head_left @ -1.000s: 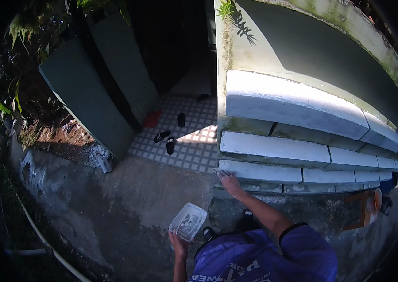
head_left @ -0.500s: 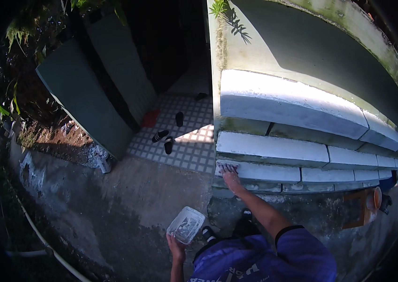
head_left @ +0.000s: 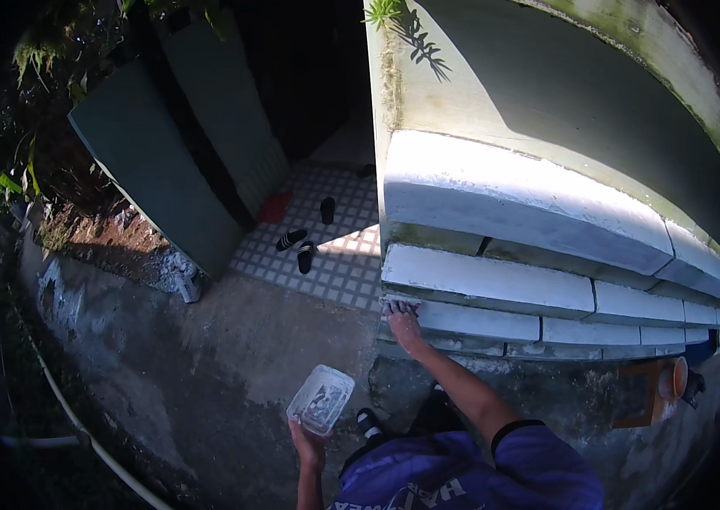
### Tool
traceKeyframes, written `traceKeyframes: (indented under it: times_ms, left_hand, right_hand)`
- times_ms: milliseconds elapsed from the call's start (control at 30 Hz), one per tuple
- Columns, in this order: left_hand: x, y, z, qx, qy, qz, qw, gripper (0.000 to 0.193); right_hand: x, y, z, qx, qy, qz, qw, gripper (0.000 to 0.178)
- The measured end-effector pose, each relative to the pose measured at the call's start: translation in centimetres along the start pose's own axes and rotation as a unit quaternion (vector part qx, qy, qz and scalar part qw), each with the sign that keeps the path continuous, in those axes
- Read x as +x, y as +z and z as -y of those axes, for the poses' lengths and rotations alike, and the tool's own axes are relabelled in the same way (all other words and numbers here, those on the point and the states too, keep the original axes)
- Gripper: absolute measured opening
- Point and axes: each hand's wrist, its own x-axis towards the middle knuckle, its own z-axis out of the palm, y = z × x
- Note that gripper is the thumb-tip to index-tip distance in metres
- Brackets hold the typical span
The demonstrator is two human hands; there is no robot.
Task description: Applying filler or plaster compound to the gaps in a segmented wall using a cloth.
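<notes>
My left hand [head_left: 310, 438] grips the near rim of a white see-through plastic tub [head_left: 322, 398], whose inside is smeared with white paint-like stuff. My right arm reaches out to the left end of the lower white ledge [head_left: 479, 321] on the wall. There my right hand [head_left: 403, 321], its fingers coated in white, is pressed on the ledge's end at the corner. A small whitish edge shows under the fingers, too hidden for me to name. Above it run a middle white ledge [head_left: 487, 276] and a thicker upper ledge [head_left: 521, 208].
Black slippers [head_left: 305, 257] lie on the tiled floor [head_left: 347, 276] by the doorway. Left of it leans a green panel [head_left: 152, 170]. An orange bucket [head_left: 680, 374] lies beside a wooden frame [head_left: 636, 395] at the right. A pale pipe [head_left: 79, 425] crosses the lower left.
My right hand has slid slightly left along the ledge to its end corner. The tub in my left hand has shifted a little to the left. The view has turned slightly.
</notes>
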Motion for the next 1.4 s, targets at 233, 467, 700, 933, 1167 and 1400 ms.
traceKeyframes:
  times_ms: [233, 467, 700, 933, 1167, 1400]
  left_hand:
    - [0.2, 1.2, 0.6, -0.016, 0.039, -0.046, 0.998, 0.062]
    - [-2.1, 3.9, 2.1, -0.032, 0.044, -0.08, 0.995, 0.062]
    - [-3.5, 7.4, 4.6, -0.061, 0.048, -0.089, 0.993, 0.063]
    - [-4.9, 9.2, 4.7, -0.097, 0.057, -0.149, 0.982, 0.06]
    - [-3.5, 10.6, 3.6, -0.107, 0.074, -0.125, 0.984, 0.059]
    - [-2.9, 8.9, 3.9, -0.131, 0.09, -0.127, 0.979, 0.057]
  right_hand:
    - [-5.6, 2.1, 3.3, -0.082, -0.036, 0.018, 0.996, 0.046]
    - [-2.0, -1.7, 0.2, -0.093, -0.044, -0.162, 0.981, 0.04]
    - [-4.6, 2.7, -0.2, -0.094, -0.011, -0.039, 0.995, 0.033]
    - [-3.8, -3.6, -1.2, 0.014, -0.101, -0.02, 0.995, 0.039]
    - [-3.1, 2.2, -2.5, -0.105, -0.075, 0.036, 0.991, 0.047]
    - [-2.6, -2.8, -2.8, 0.396, -0.01, 0.067, 0.916, 0.02]
